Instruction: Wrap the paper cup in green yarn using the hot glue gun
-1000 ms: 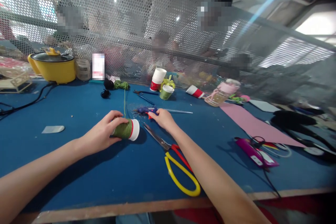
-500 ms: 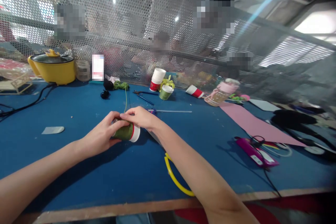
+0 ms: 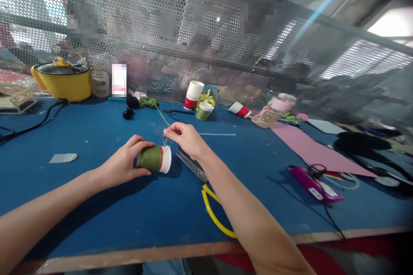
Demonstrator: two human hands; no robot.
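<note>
My left hand [image 3: 130, 161] is closed round the base end of a paper cup [image 3: 151, 158] lying on its side in the air just over the table. Green yarn covers most of its wall; a red band and the white rim end show at the right. Pinched in my right hand [image 3: 183, 135], above the rim, is a strand of green yarn [image 3: 161, 114]. The strand runs down to the cup and back to a green yarn bundle [image 3: 148, 102]. Scissors [image 3: 211, 210] with yellow handles lie beneath my right forearm, blades pointing at the cup.
At the back stand a yellow pot [image 3: 63, 84], a glass jar [image 3: 100, 84], stacked paper cups [image 3: 194, 94] and a green-wrapped cup [image 3: 204, 111]. Pliers [image 3: 180, 112] lie before them. To the right are pink paper [image 3: 316, 150], a pink bottle [image 3: 274, 111] and a purple power strip [image 3: 314, 187].
My right hand has moved off the cup, up and to the right, drawing the yarn with it. The cup's wrapped side and the scissor blades now show. My left hand still grips the cup.
</note>
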